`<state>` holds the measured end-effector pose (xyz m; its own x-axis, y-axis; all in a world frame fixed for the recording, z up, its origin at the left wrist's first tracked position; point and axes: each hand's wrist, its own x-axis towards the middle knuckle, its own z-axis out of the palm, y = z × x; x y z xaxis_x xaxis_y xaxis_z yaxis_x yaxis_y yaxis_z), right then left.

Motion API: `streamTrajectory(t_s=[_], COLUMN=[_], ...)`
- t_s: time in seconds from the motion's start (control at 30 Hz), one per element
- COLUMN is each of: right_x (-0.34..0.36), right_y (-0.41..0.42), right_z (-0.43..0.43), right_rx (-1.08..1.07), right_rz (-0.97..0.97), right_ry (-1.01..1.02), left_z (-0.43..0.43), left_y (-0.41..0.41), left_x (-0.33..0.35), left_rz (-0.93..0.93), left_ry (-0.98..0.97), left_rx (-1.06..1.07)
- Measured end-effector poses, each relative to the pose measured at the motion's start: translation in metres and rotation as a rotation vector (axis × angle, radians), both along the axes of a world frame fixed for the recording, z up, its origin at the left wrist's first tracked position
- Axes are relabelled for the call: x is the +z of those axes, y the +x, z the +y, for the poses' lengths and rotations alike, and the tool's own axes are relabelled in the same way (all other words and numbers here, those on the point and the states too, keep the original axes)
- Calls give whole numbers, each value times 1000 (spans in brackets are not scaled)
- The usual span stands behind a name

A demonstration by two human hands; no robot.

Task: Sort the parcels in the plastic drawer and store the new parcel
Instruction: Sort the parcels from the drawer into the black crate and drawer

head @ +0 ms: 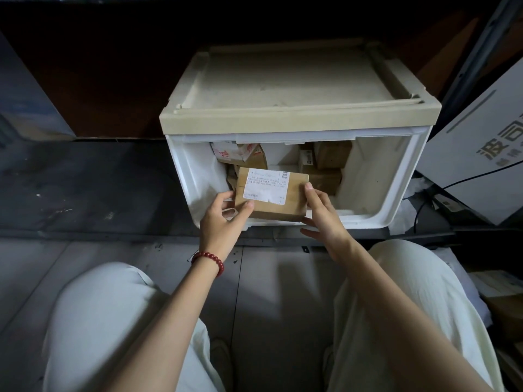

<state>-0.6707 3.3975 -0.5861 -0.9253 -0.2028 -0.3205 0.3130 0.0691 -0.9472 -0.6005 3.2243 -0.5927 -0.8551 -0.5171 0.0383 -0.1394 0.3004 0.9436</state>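
Brown cardboard forms the parcel (271, 206), a flat box with a white printed label (266, 186) across its top face; the print is too small to read. It sits over the front edge of the white plastic drawer (396, 193), left of the middle, and whether it touches the drawer's bottom cannot be told. The left hand (220, 219) grips its left end, thumb on top. The right hand (325, 219) pinches its right end, thumb against the upper corner and fingers underneath. Behind it more parcels (331, 157) crowd the drawer's rear, their backs hidden under the beige cabinet top (283, 80). Open room shows along the drawer's right wall and front right corner.
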Motion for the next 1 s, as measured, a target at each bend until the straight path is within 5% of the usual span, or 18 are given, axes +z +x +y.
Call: streamTrajectory(t_s=[0.67,1.0], right_x=[-6,-2], right_y=[2,-3], right_z=[-3,6], right_rx=[84,36], right_rz=[-47,43], right_ry=[60,40], left_z=[0,-1], left_y=[-1,0], left_x=[-1,-2], left_rz=[55,-10], left_ry=[-85,74], left_rx=[-72,-10])
